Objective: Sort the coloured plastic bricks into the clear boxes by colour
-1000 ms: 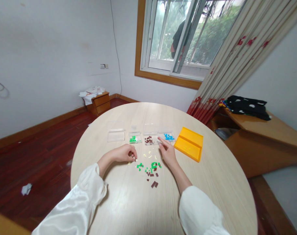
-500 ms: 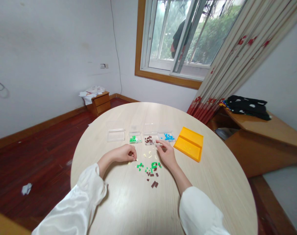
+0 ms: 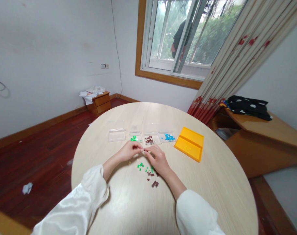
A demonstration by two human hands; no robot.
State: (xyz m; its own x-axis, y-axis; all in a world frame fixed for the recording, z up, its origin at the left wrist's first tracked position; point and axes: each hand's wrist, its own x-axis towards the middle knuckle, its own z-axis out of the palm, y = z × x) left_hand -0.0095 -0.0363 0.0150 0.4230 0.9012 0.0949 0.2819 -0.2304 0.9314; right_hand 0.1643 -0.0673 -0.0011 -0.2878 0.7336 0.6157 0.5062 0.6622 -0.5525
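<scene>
My left hand [image 3: 131, 151] and my right hand [image 3: 158, 159] meet fingertip to fingertip over the middle of the table. Both are closed in a pinch, around a small dark brown piece [image 3: 144, 150] that is mostly covered by the fingers. Below them lie loose green pieces [image 3: 140, 165] and brown pieces [image 3: 154, 184], like tiny building bricks, some hidden under my right hand. A few pale yellow bits [image 3: 129, 163] are scattered by my left wrist. Just beyond the fingers, clear boxes hold green pieces [image 3: 133, 138], brown pieces [image 3: 149, 139] and blue pieces [image 3: 168, 136].
An open clear box [image 3: 116, 135] stands at the left end of the row. To the right lies an open yellow case [image 3: 189, 143] with a few yellow bits inside. The round table [image 3: 202, 195] has a wooden desk [image 3: 273, 137] off to its right.
My left hand has moved right and slightly up. My right hand has come left from beside the brown pieces' box, and its fingers have closed to meet the left ones.
</scene>
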